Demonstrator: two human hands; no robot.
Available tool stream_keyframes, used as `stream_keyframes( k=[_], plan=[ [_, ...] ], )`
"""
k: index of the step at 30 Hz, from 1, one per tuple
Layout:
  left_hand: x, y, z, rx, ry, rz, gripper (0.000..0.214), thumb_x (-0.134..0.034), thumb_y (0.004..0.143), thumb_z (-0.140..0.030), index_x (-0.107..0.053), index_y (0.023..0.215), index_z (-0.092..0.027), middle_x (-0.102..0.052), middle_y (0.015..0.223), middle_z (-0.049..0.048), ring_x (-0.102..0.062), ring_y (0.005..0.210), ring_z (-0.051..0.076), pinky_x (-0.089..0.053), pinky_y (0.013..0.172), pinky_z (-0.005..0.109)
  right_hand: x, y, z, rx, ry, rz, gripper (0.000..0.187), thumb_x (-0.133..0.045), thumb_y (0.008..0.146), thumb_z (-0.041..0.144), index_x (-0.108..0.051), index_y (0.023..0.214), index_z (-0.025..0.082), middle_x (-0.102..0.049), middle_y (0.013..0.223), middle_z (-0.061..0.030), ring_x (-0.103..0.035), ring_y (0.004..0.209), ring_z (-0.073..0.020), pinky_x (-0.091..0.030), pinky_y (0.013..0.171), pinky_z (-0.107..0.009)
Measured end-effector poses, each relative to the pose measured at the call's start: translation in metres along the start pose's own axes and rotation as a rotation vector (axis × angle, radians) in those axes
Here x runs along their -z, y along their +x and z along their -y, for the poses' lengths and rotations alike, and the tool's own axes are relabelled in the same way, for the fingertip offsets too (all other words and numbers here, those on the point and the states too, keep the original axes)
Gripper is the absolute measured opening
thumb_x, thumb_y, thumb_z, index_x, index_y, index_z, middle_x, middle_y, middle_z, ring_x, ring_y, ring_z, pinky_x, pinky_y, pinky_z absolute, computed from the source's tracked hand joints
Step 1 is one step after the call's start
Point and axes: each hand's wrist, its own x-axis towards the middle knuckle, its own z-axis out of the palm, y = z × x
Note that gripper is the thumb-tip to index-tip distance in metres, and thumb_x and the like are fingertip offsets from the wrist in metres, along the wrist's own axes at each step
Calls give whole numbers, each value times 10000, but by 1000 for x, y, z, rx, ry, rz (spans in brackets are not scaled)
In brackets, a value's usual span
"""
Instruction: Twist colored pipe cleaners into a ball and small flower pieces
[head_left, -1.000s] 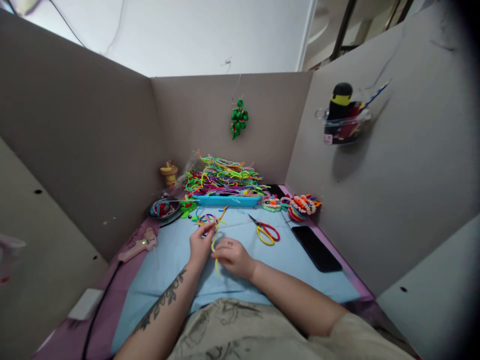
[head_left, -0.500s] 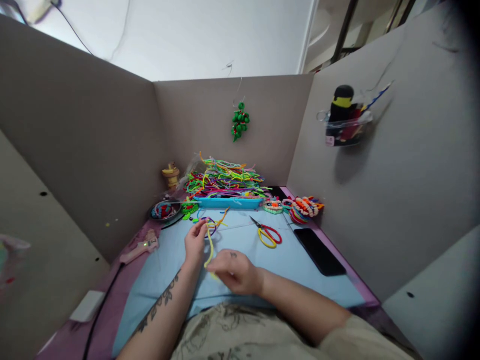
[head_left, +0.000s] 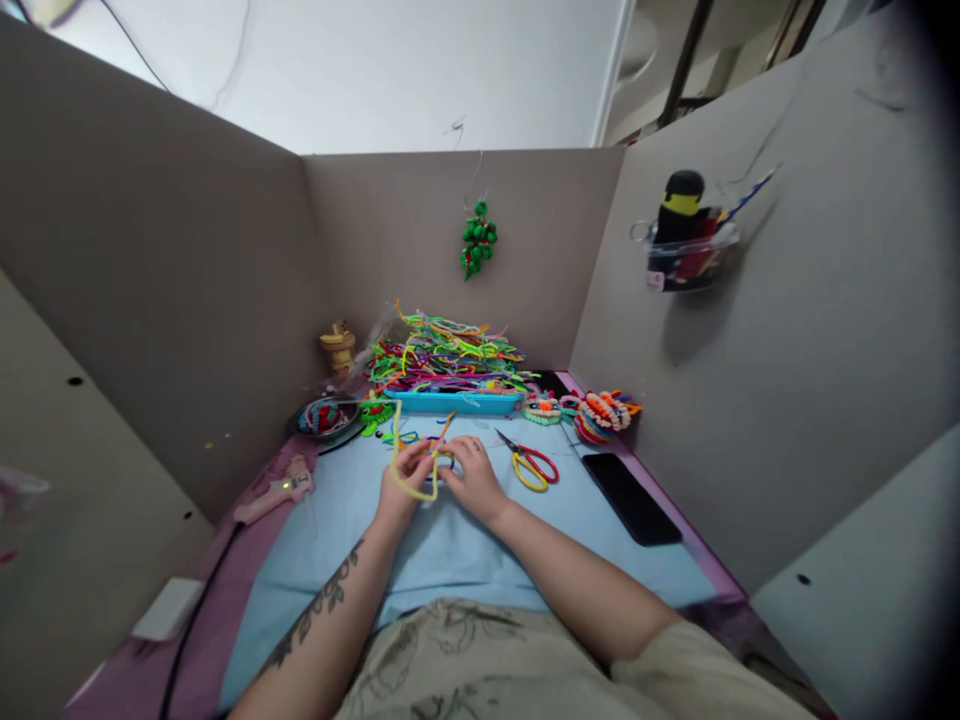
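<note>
Above the blue cloth [head_left: 480, 560], my left hand [head_left: 403, 485] and my right hand [head_left: 474, 480] meet, both with closed fingers. Between them is a small piece of coloured pipe cleaners, with purple and orange parts showing; the fingers cover much of it. A yellow pipe cleaner [head_left: 417, 494] loops out in front of my left hand, one end pointing up. My right fingertips pinch at the right side of the same piece. To the right of my hands lie scissors [head_left: 531, 468] with one red and one yellow handle.
A blue tray [head_left: 454, 403] heaped with pipe cleaners [head_left: 450, 355] stands at the back. Right are finished-looking woven pieces [head_left: 604, 413] and a black phone [head_left: 631, 498]. Left are a pink glue gun [head_left: 276, 497] with its cable and a dark bowl [head_left: 326, 417]. Grey panels surround the table.
My right hand has moved up and forward to meet my left hand at the piece. The yellow pipe cleaner, stretched down between the hands before, now curves in a loop with an end upward.
</note>
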Motion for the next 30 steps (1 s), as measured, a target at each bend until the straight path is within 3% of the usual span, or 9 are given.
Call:
stream_keyframes(
  k=[5, 10, 15, 20, 24, 30],
  plan=[
    [-1, -3, 0, -50, 82, 65, 447, -635, 663, -367, -599, 1039, -127, -657, 989, 105, -614, 882, 222, -507, 713, 308, -2, -3, 0, 13, 22, -2, 191, -537, 764, 205, -586, 949, 206, -572, 942, -59, -466, 936, -203, -364, 853, -371],
    [0, -5, 4, -125, 291, 47, 372, -599, 689, -306, -620, 1020, -138, -682, 878, 74, -627, 755, 183, -503, 695, 303, -6, -4, -4, -69, 60, -68, 78, -498, 784, 198, -572, 810, 192, -559, 827, -43, -484, 872, -183, -382, 804, -331],
    [-1, -8, 3, -211, 390, 58, 325, -570, 705, -263, -610, 1008, -150, -676, 806, 49, -615, 731, 158, -478, 693, 271, -8, -5, -7, -129, 82, -75, 86, -485, 794, 207, -546, 734, 192, -533, 767, -31, -492, 807, -168, -389, 750, -292],
    [-3, -9, 4, -255, 335, 60, 399, -582, 707, -281, -517, 1082, -162, -636, 741, 20, -595, 683, 133, -459, 674, 256, -9, -5, -11, -142, 79, -54, 101, -451, 800, 181, -517, 724, 190, -504, 761, -30, -474, 789, -169, -386, 718, -288],
    [-4, -6, 6, -200, 186, 45, 414, -607, 693, -316, -486, 1057, -161, -626, 786, 32, -598, 728, 140, -462, 698, 269, -9, -5, -12, -126, 41, -33, 105, -442, 774, 130, -510, 721, 190, -497, 760, -30, -457, 785, -175, -378, 721, -299],
    [0, -3, 6, -120, 132, -5, 427, -634, 676, -345, -487, 1036, -168, -596, 660, -12, -582, 641, 122, -448, 650, 251, -8, -7, -11, -106, 102, -62, 122, -463, 802, 177, -547, 715, 188, -537, 757, -29, -478, 818, -171, -376, 771, -302]
  ],
)
